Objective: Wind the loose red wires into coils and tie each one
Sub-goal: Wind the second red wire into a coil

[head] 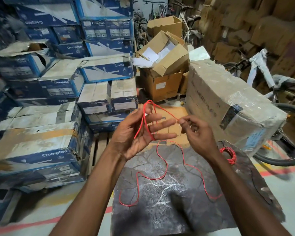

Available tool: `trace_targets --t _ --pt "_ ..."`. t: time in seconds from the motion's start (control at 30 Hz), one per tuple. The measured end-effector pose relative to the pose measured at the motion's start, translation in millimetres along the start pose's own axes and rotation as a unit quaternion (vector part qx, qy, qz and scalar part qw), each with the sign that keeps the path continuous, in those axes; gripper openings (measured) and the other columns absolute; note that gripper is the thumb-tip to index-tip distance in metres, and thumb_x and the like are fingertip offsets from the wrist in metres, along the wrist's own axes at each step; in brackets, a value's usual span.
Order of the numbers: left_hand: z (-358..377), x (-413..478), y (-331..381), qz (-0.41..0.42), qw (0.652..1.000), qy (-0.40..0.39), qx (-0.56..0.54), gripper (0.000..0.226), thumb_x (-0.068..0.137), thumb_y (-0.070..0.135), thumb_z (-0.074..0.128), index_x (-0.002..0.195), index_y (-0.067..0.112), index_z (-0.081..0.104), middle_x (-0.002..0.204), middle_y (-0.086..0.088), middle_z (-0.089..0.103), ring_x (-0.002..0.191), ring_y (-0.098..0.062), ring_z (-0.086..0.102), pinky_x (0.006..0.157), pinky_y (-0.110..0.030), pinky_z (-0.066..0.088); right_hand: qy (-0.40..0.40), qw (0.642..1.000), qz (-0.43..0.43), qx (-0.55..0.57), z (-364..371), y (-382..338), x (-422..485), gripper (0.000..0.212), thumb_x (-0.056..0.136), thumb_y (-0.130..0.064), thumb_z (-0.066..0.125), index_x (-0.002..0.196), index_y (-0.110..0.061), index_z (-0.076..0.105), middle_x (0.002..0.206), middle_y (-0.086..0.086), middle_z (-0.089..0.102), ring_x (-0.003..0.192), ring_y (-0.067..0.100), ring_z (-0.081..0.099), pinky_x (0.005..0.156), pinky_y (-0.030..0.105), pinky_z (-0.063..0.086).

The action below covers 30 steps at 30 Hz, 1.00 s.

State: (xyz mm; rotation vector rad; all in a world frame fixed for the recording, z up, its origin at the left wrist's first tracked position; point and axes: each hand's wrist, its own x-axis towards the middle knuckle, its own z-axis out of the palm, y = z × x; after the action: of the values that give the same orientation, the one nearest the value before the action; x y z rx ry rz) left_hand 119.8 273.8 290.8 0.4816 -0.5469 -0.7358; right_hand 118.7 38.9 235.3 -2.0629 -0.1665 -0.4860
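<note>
winding step in hand, first turns only. left hand (136, 133) is above the far edge of the dark slab (160, 210), palm up, fingers spread and straight, acting as the former. red wire (166, 165) goes up over the top of that hand and back down between the lower fingers, looks like one or two turns, can't count exactly. can't tell if the thumb is trapping the free end

right hand (196, 132) is just beside it, also over the slab's far edge, thumb and forefinger pinched on the wire, feeding

rest of the wire hangs off the left hand and snakes loose across the middle of the slab toward the near edge, a few open bends, no knots that I can see. one finished coil (228, 155) sits at the slab's far right edge, so I'd say at least one is done and this one is early

how I'd run it:
- keep left fingers spread so turns stay equal
- right hand slides back along the wire, keeps light tension, lays each turn beside the last
- watch the slack on the slab so bends don't cross and snag
- leave a tail to tie off
</note>
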Motion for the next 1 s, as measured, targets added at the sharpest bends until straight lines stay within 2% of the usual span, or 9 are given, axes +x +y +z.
trace_targets --t 0.1,0.2,0.43,0.53,0.6,0.7,0.83,0.93,1.0 --pt "-3 12 8 0.020 0.997 0.057 0.048 0.017 0.103 0.026 0.038 0.096 0.014 0.048 0.154 -0.023 0.044 0.144 -0.046 0.036 0.103 -0.078 0.031 -0.049 0.999 0.013 -0.015 15 10 -27 0.021 0.103 -0.046 0.056 0.093 -0.034 0.070 0.063 -0.003 0.064 0.057 0.012 0.060 0.055 0.035 0.048" --pt "-12 21 15 0.040 0.989 0.125 0.065 0.017 0.103 0.027 0.040 0.097 0.016 0.052 0.159 -0.023 0.035 0.145 -0.047 0.035 0.103 -0.080 0.031 -0.086 0.996 0.031 -0.016 26 16 -56 0.030 0.104 -0.052 0.050 0.090 -0.033 0.069 0.057 0.000 0.058 0.050 0.013 0.051 0.053 0.036 0.043" --pt "-30 35 34 0.124 0.944 0.293 0.090 0.041 0.106 0.031 0.041 0.076 0.020 0.067 0.136 -0.015 0.058 0.137 -0.046 0.044 0.093 -0.075 0.046 -0.169 0.983 0.076 -0.009 19 16 -104 0.049 0.100 -0.070 0.033 0.093 -0.030 0.060 0.054 0.003 0.046 0.049 0.012 0.043 0.055 0.044 0.044" --pt "-37 40 32 0.138 0.884 0.384 0.230 0.039 0.109 0.033 0.037 0.082 0.022 0.062 0.114 0.006 0.068 0.132 -0.037 0.053 0.100 -0.067 0.046 -0.198 0.977 0.071 -0.043 11 3 -106 0.038 0.103 -0.065 0.030 0.096 -0.032 0.048 0.058 -0.003 0.054 0.053 0.016 0.049 0.062 0.051 0.049" --pt "-39 43 30 0.121 0.833 0.406 0.355 0.034 0.110 0.032 0.036 0.085 0.023 0.058 0.101 0.022 0.068 0.123 -0.029 0.060 0.097 -0.047 0.048 -0.231 0.970 0.048 -0.055 2 -9 -102 0.027 0.106 -0.056 0.036 0.099 -0.031 0.044 0.062 -0.004 0.055 0.054 0.016 0.048 0.063 0.049 0.048" --pt "-52 42 25 0.056 0.792 0.365 0.486 0.031 0.110 0.034 0.035 0.091 0.021 0.055 0.126 0.011 0.060 0.123 -0.028 0.063 0.093 -0.034 0.052 -0.258 0.964 -0.014 -0.064 -15 -35 -87 0.017 0.107 -0.046 0.044 0.105 -0.032 0.053 0.064 -0.013 0.052 0.055 0.008 0.044 0.058 0.034 0.041" --pt "-56 26 18 -0.092 0.761 0.230 0.600 0.030 0.109 0.040 0.035 0.110 0.020 0.056 0.136 -0.007 0.061 0.099 -0.021 0.074 0.080 -0.048 0.060 -0.182 0.981 -0.065 -0.002 -37 -57 -51 0.017 0.105 -0.030 0.057 0.111 -0.025 0.072 0.063 -0.015 0.048 0.054 0.002 0.040 0.055 0.018 0.030" --pt "-38 16 12 -0.214 0.803 0.158 0.533 0.037 0.109 0.035 0.035 0.141 0.019 0.044 0.123 -0.006 0.073 0.082 -0.048 0.070 0.057 -0.024 0.055 -0.076 0.992 -0.104 -0.002 -50 -62 -21 0.016 0.096 -0.018 0.069 0.108 -0.015 0.079 0.069 -0.008 0.056 0.059 0.003 0.042 0.058 0.017 0.031" --pt "-26 11 9 -0.262 0.832 0.116 0.475 0.045 0.110 0.031 0.034 0.150 0.013 0.037 0.115 -0.014 0.075 0.058 -0.043 0.062 0.058 -0.019 0.056 -0.025 0.995 -0.100 -0.001 -54 -63 -3 0.012 0.091 -0.024 0.075 0.103 -0.025 0.078 0.072 0.010 0.059 0.061 0.018 0.045 0.056 0.031 0.034"
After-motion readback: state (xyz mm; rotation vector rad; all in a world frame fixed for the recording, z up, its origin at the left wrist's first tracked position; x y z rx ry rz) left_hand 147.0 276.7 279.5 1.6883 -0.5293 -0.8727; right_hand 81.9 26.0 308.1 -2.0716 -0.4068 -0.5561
